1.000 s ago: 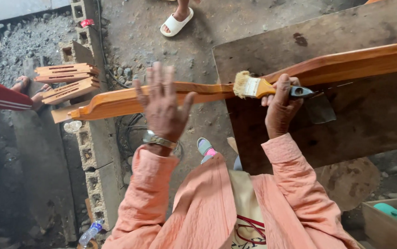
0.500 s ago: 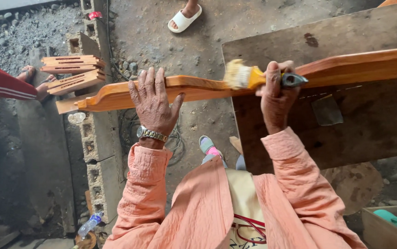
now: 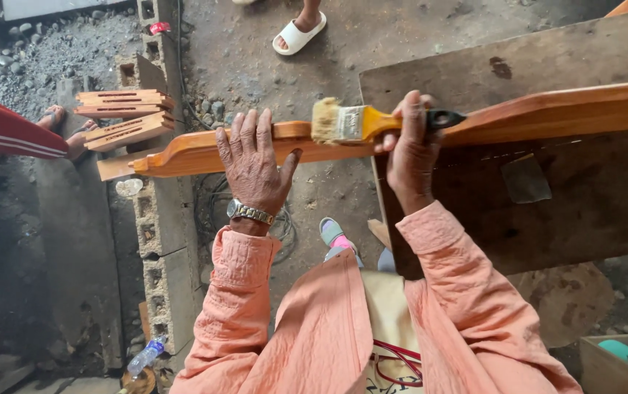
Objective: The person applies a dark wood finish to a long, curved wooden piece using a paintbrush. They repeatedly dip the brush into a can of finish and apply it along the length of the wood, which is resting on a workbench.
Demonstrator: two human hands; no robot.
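The long orange-varnished wooden piece (image 3: 533, 113) lies across the dark board's (image 3: 547, 211) far edge, overhanging its left corner. The left hand (image 3: 254, 166) presses flat on it, fingers spread; the right hand (image 3: 410, 149) clenches a paintbrush (image 3: 350, 122), bristles touching the wood. Coating seems under way; an even stroke comes next.

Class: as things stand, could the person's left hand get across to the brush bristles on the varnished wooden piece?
Probably yes. The left hand rests on the long wooden piece, just beside the brush held by the right hand; nothing lies between them.
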